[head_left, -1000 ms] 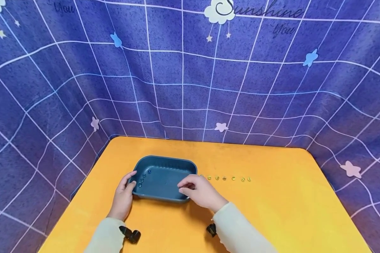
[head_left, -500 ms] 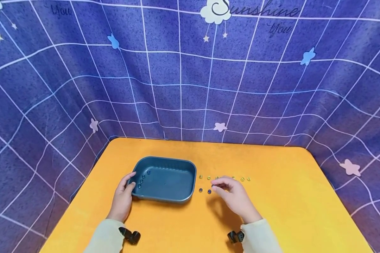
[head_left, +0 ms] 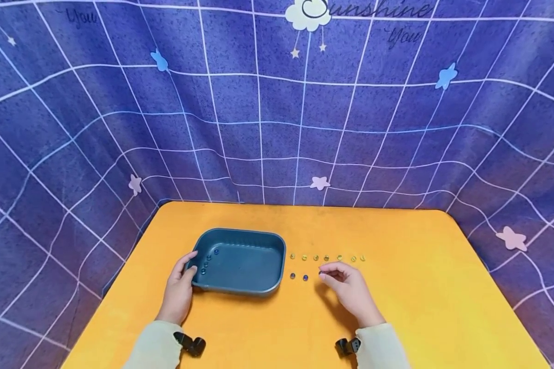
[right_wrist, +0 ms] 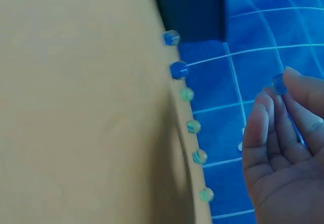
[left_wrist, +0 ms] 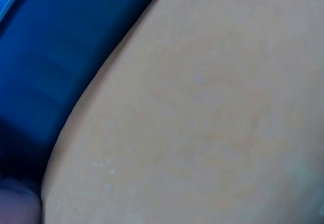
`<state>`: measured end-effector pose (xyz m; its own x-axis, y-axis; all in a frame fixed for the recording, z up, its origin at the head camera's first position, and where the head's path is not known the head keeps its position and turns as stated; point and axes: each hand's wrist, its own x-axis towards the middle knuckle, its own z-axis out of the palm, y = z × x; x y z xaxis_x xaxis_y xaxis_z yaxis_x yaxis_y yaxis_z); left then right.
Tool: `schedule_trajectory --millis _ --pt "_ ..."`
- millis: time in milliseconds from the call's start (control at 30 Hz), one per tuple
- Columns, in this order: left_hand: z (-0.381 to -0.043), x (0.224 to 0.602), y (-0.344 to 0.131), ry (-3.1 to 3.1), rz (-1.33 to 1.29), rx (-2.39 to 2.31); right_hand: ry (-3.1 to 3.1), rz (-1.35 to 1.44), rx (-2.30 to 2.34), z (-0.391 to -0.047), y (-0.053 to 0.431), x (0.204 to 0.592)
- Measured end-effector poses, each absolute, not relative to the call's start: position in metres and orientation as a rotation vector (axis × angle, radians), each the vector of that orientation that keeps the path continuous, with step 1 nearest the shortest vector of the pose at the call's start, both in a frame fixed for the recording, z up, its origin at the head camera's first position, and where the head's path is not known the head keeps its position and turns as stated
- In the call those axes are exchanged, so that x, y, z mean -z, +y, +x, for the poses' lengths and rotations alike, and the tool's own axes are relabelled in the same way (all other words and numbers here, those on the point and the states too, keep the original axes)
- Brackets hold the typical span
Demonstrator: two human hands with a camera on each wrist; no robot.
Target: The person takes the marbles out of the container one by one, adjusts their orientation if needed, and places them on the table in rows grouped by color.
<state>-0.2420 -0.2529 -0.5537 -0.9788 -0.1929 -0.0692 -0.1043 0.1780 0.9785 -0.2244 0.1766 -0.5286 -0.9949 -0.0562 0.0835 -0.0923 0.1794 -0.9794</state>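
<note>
My left hand [head_left: 179, 289] grips the left wall of a dark blue plastic tray [head_left: 258, 291]. Inside it, several dark blue marbles [head_left: 206, 264] lie in a short slanted line near that side. My right hand [head_left: 351, 292] pinches a blue glass marble [right_wrist: 278, 84] between thumb and fingertips, held over the table right of the tray. Just left of those fingertips rest two blue marbles [head_left: 305, 278] side by side. Behind them runs a row of several yellow-green marbles [head_left: 316, 258]. In the left wrist view, the hand's skin hides most of the tray [left_wrist: 55, 57].
The yellow-orange table [head_left: 420, 287] carries the tray on its left half. A purple-blue curtain [head_left: 277, 128] with a grid pattern surrounds its back and sides. A black wrist camera [head_left: 348, 347] sits at the right sleeve, and another black wrist camera [head_left: 191, 344] at the left.
My right hand has moved right from over the tray to past the two blue marbles, with a marble in its fingertips. The left hand has stayed on the tray.
</note>
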Motion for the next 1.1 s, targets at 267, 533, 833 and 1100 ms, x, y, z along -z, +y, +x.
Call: schedule_trajectory --millis 267,533,833,1100 --pt "-0.242 0.554 -0.249 -2.358 0.288 1.943 -2.384 0.078 -2.052 -0.229 0.176 0.556" --pt "-0.243 0.553 -0.252 -2.378 0.272 1.939 -2.364 0.028 -1.974 -0.232 0.176 0.568" --pt "-0.242 0.555 -0.256 -2.385 0.272 1.923 -2.507 0.020 -1.761 -0.233 0.167 0.568" --pt "-0.243 0.557 -0.256 -2.419 0.276 1.922 -2.594 -0.079 -1.676 -0.234 0.165 0.564"
